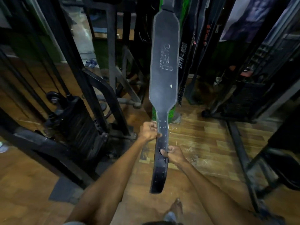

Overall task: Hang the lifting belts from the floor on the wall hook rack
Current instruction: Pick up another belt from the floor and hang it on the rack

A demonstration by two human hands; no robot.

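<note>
Above wood floor, belt [164, 62] upright — both hands gripping

We saw a wooden plank floor [203, 137], brown and scuffed, with pale scratches near its middle. On its left side stood a black machine [78, 120], its frame feet resting on the boards. A second black frame [240, 143] stood on the right side, one base bar running along the planks. A green post [172, 113] rose from the floor near the middle. Far back on the left lay blue sandals [91, 63].
</note>
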